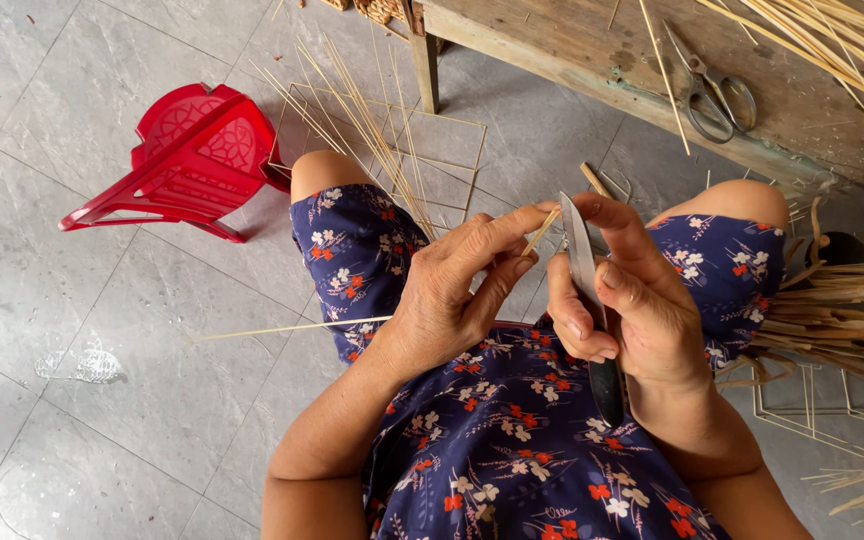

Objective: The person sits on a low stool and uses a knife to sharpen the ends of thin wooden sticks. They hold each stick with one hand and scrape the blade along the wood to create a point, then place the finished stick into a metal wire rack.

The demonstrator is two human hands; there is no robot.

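Observation:
My left hand (457, 290) pinches a thin bamboo strip (542, 232) between thumb and fingers, over my lap. Held in my right hand (632, 300) is a knife (582, 275), black handle toward my body, its grey blade pointing up and away. The blade lies against the strip near its upper end, and my right thumb presses on the flat of the blade. The strip's far tip (594, 180) sticks out beyond the blade. I sit with a dark blue flowered dress (512, 430) covering my knees.
A small red plastic chair (192, 160) stands on the grey tiled floor at left. Loose bamboo strips (372, 130) lean on a wire frame ahead. A wooden bench (592, 50) at top carries scissors (717, 95) and more strips. A strip bundle (842, 320) lies at right.

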